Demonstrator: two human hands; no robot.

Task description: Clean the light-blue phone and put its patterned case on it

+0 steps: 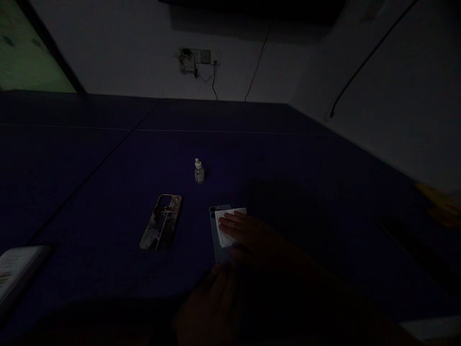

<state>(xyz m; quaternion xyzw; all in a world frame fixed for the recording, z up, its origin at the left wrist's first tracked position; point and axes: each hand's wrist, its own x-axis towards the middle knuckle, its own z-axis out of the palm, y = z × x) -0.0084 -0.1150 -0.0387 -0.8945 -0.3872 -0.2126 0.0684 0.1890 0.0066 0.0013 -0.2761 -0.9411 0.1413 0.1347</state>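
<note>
The scene is very dark. A grey phone (217,230) lies face down on the dark blue table (108,182). My right hand (248,238) rests on it with fingers flat, pressing a white cloth (230,222) onto the phone's back. My left hand (212,307) sits at the phone's near end, fingertips touching its lower edge; the fingers are dim and hard to read. A patterned phone case (162,222) lies to the left of the phone. A small dropper bottle (199,171) stands upright behind both.
A white booklet or box (16,271) lies at the table's left edge. Wall sockets with hanging cables (196,58) sit on the back wall. A yellowish object (441,202) shows at the right edge.
</note>
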